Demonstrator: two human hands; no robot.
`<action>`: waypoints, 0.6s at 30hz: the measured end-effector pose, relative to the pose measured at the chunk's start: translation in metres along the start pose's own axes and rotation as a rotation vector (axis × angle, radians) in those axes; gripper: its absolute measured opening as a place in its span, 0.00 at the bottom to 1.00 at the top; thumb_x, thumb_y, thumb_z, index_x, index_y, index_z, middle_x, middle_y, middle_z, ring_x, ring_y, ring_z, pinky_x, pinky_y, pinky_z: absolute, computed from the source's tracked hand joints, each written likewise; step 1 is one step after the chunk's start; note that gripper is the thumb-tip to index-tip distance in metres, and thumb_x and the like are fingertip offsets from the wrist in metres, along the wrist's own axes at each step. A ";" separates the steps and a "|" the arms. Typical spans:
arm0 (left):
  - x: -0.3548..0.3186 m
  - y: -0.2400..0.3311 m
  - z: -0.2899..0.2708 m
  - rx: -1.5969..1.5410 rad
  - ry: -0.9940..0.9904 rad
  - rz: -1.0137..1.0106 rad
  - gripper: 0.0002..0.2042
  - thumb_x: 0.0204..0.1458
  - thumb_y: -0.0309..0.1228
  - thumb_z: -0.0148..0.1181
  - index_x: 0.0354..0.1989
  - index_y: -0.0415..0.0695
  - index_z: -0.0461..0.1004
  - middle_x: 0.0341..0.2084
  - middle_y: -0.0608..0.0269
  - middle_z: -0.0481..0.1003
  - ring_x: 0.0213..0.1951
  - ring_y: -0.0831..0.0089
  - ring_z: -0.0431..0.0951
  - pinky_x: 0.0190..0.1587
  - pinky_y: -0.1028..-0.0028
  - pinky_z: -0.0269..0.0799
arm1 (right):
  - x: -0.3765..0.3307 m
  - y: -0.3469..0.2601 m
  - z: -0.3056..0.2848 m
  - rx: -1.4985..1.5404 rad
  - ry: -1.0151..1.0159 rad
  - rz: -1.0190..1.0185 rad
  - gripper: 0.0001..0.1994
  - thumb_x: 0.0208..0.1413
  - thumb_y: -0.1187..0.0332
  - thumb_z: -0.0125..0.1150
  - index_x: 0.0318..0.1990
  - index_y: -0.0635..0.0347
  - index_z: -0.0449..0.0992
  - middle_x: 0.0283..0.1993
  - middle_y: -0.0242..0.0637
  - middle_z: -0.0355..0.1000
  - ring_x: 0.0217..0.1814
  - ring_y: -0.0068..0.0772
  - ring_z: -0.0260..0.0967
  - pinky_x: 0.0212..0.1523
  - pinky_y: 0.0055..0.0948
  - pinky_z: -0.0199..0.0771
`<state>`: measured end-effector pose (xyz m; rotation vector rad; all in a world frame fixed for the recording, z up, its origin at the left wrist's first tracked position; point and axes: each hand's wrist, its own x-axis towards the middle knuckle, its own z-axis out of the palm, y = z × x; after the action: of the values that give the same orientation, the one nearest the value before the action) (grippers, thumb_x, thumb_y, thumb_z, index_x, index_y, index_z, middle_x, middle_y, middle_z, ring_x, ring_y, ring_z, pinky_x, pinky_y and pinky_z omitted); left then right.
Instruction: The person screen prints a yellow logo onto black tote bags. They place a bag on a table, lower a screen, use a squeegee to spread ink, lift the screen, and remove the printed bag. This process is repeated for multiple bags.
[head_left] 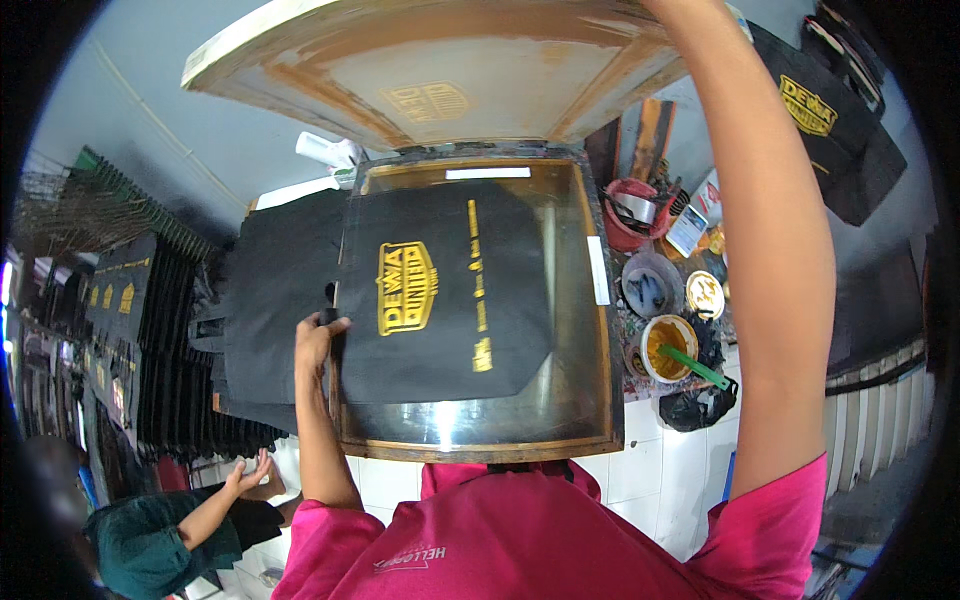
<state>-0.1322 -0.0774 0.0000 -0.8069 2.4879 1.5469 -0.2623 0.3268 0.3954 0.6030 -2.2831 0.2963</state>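
Observation:
A black fabric bag [440, 330] with a yellow printed emblem and a line of yellow print lies flat on a glass-topped wooden printing bed [480, 445] in front of me. My left hand [318, 340] pinches the bag's left edge between thumb and fingers, beside a dark strap. Above the bed a screen printing frame [500, 80] is tilted up, with the emblem showing faintly on its mesh. My right arm stretches up to that frame's right end, and the hand is past the top edge of the picture.
More black bags [270, 300] lie left of the bed, next to a rack of hanging printed bags [150, 340]. To the right stand a tub of yellow ink [655, 335] with a green spatula [705, 372] and a red bucket [622, 238]. A person [150, 540] is at lower left.

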 end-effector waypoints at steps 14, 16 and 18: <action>-0.001 -0.067 -0.156 0.638 0.790 0.558 0.20 0.58 0.33 0.65 0.56 0.35 0.75 0.51 0.43 0.79 0.56 0.50 0.77 0.58 0.60 0.71 | 0.023 -0.009 0.002 -0.020 -0.030 0.052 0.22 0.51 0.55 0.71 0.45 0.67 0.84 0.41 0.60 0.80 0.43 0.54 0.80 0.47 0.42 0.76; -0.006 -0.060 -0.086 0.813 0.400 0.595 0.20 0.53 0.38 0.68 0.50 0.38 0.77 0.48 0.45 0.78 0.52 0.49 0.76 0.54 0.57 0.71 | 0.024 -0.008 0.000 -0.050 -0.037 0.061 0.23 0.51 0.55 0.71 0.44 0.68 0.84 0.41 0.60 0.80 0.43 0.54 0.80 0.46 0.42 0.76; -0.010 -0.076 -0.040 1.161 0.288 0.485 0.21 0.49 0.39 0.69 0.48 0.41 0.74 0.48 0.50 0.74 0.53 0.53 0.71 0.53 0.57 0.66 | 0.026 -0.003 0.003 -0.057 0.018 0.020 0.23 0.51 0.55 0.71 0.43 0.69 0.84 0.40 0.60 0.80 0.42 0.54 0.80 0.46 0.42 0.76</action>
<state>-0.0792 -0.1339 -0.0384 -0.2178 3.2085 -0.1943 -0.2783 0.3146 0.4117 0.5468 -2.2737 0.2446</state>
